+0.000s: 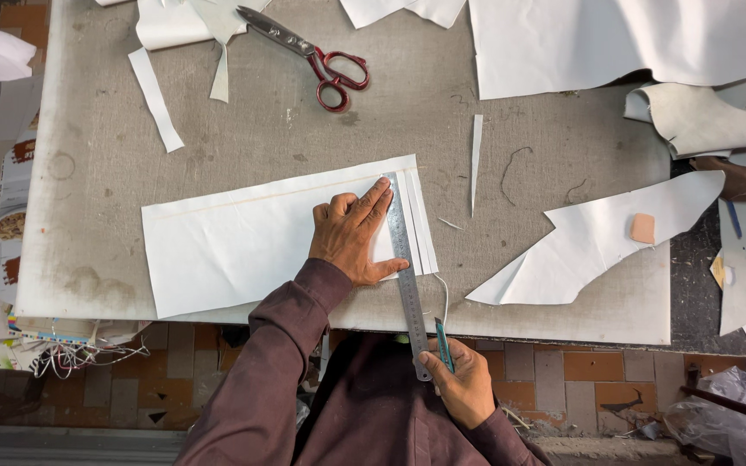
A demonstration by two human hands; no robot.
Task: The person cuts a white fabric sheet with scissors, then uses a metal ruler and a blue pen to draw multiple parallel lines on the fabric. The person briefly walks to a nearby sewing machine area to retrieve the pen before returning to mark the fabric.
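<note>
A steel ruler (406,274) lies nearly upright in the view across the right end of a white rectangular sheet (235,242), its upper end near the sheet's top edge and its lower end jutting past the near edge of the tabletop (304,129). The left hand (354,235) presses flat on the sheet, fingers spread and fingertips (382,192) touching the ruler's left side, pinning both down. To the right of the ruler the sheet ends in a few narrow strips (420,223) lying side by side, just beside the ruler. The right hand (462,386) sits below the tabletop's edge, closed around a small teal-handled knife (444,343) whose tip points up close to the ruler's lower right edge — whether it touches the ruler cannot be told. Farther out on the grey, felt-like tabletop lie a thin white sliver (476,160) above the strips, a curved white offcut (597,237) to the right with a small pinkish-orange block (642,228) resting on it, and red-handled scissors (308,53) near the far edge. A loose white strip (155,99) lies at the upper left, a large white sheet (615,43) covers the upper right corner, and a curled grey-white piece (701,116) sits at the right edge — beyond it, brown scraps and printed paper.
</note>
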